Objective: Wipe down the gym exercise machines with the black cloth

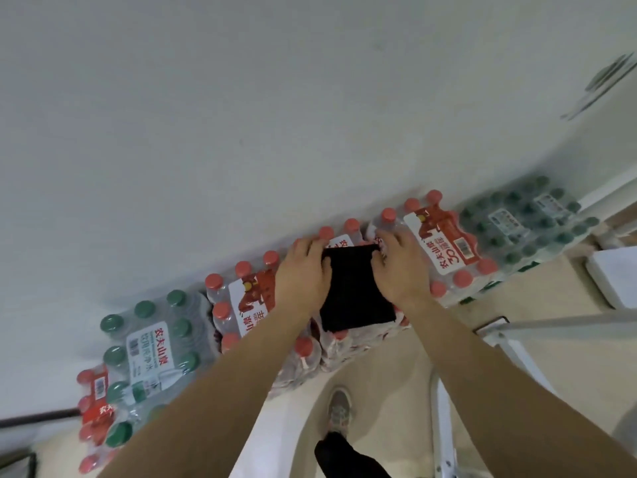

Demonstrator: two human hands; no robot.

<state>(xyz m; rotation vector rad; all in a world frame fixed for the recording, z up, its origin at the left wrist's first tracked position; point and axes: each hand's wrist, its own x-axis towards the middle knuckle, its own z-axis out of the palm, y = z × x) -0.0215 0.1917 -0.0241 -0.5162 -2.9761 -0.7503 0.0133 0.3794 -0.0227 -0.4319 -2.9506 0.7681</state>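
Status: black cloth (356,294) lies folded flat on top of the red-capped bottle packs (248,305), stacked on the floor (389,374) against the wall (241,115). No tabletop here, and no wiping has begun

Hands: both are at the cloth's far edge
- right hand (401,267): fingers curled onto the far right corner, looks like a grip
- left hand (303,270): thumb on the far left corner, fingers reaching past it over the caps. Pinch or just a press, cannot tell

Risks from here, my read:
- uneven hold: if only the right side really has it, the lift unfolds the cloth. It then hangs from one corner and needs refolding before use
- cloth sits on shrink wrap over round caps, a slick and bumpy base. A drag instead of a lift could slide it off the near edge onto the floor, and a dirty cloth is bad for wiping
- snag: fingers digging under the far edge may catch the wrap and tug a pack
- near left, the green-capped pack (148,343) sits high on the stack. A jolt could shift it
- footing: shoe (339,410) is close to the stack, with a white metal frame (568,320) just to the right, so stepping back or turning is a trip or bump hazard
- can't tell if that frame belongs to a machine, and no other machine is in view
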